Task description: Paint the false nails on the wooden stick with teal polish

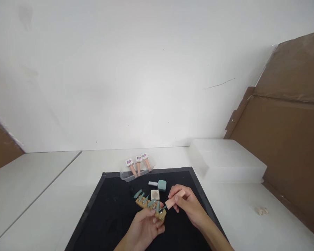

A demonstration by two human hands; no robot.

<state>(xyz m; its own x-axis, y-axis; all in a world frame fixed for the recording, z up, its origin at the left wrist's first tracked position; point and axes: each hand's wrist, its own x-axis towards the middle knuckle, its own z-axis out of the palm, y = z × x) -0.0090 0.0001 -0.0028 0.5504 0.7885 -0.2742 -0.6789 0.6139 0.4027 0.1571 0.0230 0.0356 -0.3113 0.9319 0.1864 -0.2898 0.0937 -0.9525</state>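
a flat black mat (107, 209) is covering the white table (49, 209) at lower center, a scuffed white wall (136, 80) is rising behind, and creased brown cardboard (288, 129) is standing at right. at bottom center, the left hand's (146, 225) thumb and fingers are gripping a tan block (145, 205) bearing slim green tips (157, 207); the right hand's (187, 202) fingers are pinching a squared peach handle (175, 199) beside it.

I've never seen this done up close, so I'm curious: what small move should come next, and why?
Probably a light brush stroke along the nearest green tip: the right hand holds the peach-handled brush with its bristles close to that tip, and the left hand holds the yellowish holder.
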